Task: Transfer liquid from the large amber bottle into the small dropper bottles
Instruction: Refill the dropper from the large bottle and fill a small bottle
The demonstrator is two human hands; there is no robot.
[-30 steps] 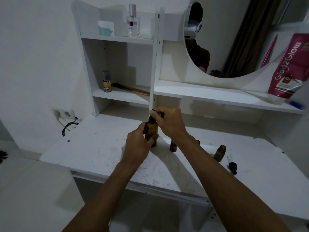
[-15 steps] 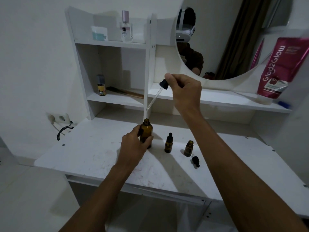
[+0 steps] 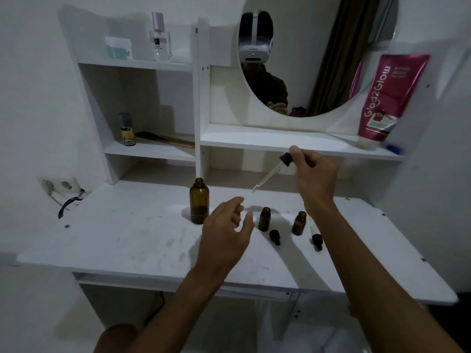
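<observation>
Pinching glass dropper by its black bulb: right hand, tip tilted down-left, in air. Left hand loose, fingers spread, holds nothing, near one small dropper bottle. Large amber bottle upright, uncapped, on desk, left of both hands

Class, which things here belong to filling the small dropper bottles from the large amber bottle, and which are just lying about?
Belong: large amber bottle, open; pipette pinched by the right hand; left small bottle; right small bottle; left dropper cap; right dropper cap.
Lying about: perfume bottle, pink tube, spray can, wall socket.
</observation>
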